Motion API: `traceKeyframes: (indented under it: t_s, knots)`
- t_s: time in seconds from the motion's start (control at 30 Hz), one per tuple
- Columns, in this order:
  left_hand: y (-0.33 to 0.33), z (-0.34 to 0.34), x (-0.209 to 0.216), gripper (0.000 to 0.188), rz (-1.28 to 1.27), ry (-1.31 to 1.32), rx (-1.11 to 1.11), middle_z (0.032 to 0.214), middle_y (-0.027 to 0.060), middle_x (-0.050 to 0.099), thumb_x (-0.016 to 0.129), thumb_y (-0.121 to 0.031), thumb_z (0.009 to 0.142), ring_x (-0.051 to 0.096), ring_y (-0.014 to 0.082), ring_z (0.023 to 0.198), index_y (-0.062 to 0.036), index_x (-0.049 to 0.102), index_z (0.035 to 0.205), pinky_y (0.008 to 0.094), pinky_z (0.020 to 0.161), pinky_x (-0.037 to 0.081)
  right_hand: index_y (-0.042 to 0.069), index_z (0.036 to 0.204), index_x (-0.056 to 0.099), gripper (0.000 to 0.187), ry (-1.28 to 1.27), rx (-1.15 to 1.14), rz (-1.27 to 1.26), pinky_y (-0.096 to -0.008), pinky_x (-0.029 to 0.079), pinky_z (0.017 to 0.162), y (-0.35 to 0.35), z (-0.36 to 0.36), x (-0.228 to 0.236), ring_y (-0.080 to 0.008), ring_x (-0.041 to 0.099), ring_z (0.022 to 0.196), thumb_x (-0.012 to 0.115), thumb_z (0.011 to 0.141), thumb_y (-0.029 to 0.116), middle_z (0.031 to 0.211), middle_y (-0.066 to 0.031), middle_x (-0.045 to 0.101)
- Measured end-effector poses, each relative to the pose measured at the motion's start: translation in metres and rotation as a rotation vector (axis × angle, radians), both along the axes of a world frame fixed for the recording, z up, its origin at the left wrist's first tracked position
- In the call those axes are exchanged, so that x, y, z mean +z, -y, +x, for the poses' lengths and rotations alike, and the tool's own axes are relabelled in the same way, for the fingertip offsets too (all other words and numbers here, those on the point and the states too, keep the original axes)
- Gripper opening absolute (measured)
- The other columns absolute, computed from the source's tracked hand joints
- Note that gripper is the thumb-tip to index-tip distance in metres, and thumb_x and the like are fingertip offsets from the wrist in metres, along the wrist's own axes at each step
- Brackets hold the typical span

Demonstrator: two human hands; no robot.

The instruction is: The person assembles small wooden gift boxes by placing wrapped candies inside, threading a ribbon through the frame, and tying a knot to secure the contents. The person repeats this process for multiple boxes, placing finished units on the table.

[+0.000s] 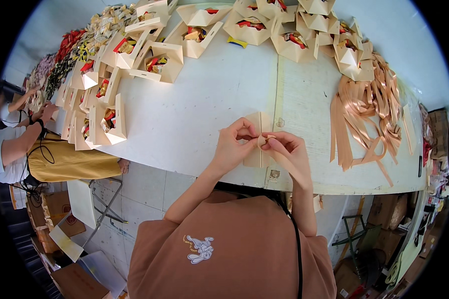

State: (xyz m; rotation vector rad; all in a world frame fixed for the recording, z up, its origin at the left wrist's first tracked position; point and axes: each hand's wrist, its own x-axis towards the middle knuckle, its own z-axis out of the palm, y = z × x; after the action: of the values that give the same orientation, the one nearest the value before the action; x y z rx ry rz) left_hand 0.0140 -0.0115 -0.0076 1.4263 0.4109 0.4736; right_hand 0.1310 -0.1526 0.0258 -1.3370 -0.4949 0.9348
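Note:
A cream folded-card box (256, 158) stands on the table in front of me, partly hidden beneath my hands. Over its top edge, a small loop of peach satin ribbon (261, 141) is bunched between my fingers. My left hand (233, 145) pinches one side of this ribbon with thumb and forefinger. From the other side, my right hand (290, 148) has its fingertips closed on the ribbon too, close against the left. How the ribbon is looped or knotted is hidden by my fingers.
Open cream boxes filled with wrapped sweets (159, 62) line the table's far and left sides. Loose peach ribbons (369, 119) lie in a heap at right. Piles of sweets (110, 25) stretch along the far left. A co-worker's arm (22, 134) and a folding chair (85, 204) are at left.

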Motion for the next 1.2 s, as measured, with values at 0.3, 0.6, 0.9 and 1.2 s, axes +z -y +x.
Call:
traceKeyframes:
  t_s: [0.3,0.6,0.9,1.2]
  knots:
    - [0.001,-0.004,0.001,0.018,0.037,0.004,0.010,0.092,0.0085,0.074,0.072,0.002,0.086,0.068,0.0121,0.090,-0.0039,0.055,0.090,0.0283,0.083,0.054,0.000,0.085,0.070,0.013,0.168,-0.231,-0.043,-0.0227,0.047,0.066,-0.005,-0.009,-0.019,-0.0060,0.061,0.070,0.076,0.089,0.011,0.077,-0.0017,0.069]
    - [0.006,-0.003,0.017,0.016,0.062,-0.060,0.062,0.094,0.0116,0.075,0.071,0.003,0.087,0.072,0.0157,0.090,-0.0026,0.056,0.088,0.0292,0.083,0.056,0.005,0.083,0.070,0.014,0.925,-0.304,-0.057,-0.0310,0.049,0.073,-0.005,-0.007,-0.007,-0.0206,0.063,0.078,0.082,0.076,0.005,0.082,-0.0072,0.069]
    - [0.021,0.001,0.015,0.010,0.232,0.050,0.178,0.101,0.0166,0.075,0.064,0.004,0.090,0.074,0.0200,0.091,0.0003,0.056,0.092,0.0314,0.080,0.060,0.007,0.084,0.070,0.016,0.903,-0.487,-0.036,-0.0344,0.049,0.084,-0.010,-0.025,-0.020,-0.0224,0.064,0.093,0.083,0.074,0.005,0.091,-0.0061,0.071]
    - [0.023,0.008,0.012,0.009,0.099,0.024,0.152,0.102,0.0155,0.075,0.062,0.004,0.093,0.070,0.0169,0.097,-0.0013,0.054,0.095,0.0288,0.081,0.058,0.003,0.087,0.068,0.012,0.811,-0.528,-0.022,-0.0316,0.050,0.086,-0.012,-0.020,-0.029,-0.0197,0.066,0.091,0.077,0.080,-0.001,0.094,-0.0084,0.071]
